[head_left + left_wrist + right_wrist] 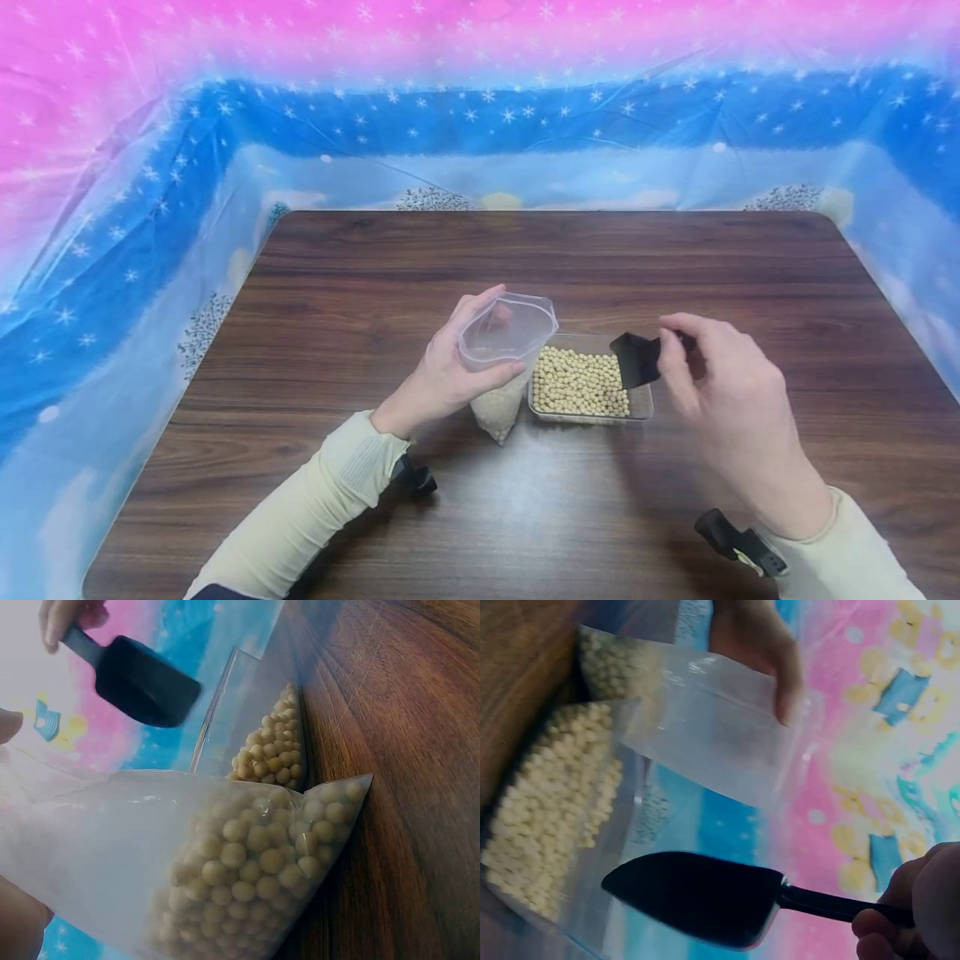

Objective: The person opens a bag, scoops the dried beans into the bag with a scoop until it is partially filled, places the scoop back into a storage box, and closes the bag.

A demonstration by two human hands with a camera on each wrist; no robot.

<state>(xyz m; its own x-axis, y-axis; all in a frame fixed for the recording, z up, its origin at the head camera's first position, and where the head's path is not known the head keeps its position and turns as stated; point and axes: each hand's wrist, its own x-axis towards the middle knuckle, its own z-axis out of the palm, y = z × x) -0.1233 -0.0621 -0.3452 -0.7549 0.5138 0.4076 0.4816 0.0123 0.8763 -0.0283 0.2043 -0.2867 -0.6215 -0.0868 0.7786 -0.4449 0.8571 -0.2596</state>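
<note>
My left hand (457, 354) grips a clear plastic bag (501, 400) near its top, thumb on one side and fingers on the other, so the mouth gapes. Round, pale beans fill the bag's lower part, whose bottom corner reaches the wooden table in the left wrist view. Beside it stands a clear rectangular container (641, 408) with many loose soybeans (577, 382). My right hand (738, 408) pinches the handle of a small black scoop (637, 360), held above the container's right side. In the right wrist view the scoop's blade (697, 900) shows; whether beans lie in it is hidden.
The dark wooden table (375, 275) has a far edge and rounded corners. A snowflake-patterned pink and blue cloth (465, 117) hangs around its back and sides. Black wrist cameras are strapped beneath both sleeves (330, 475).
</note>
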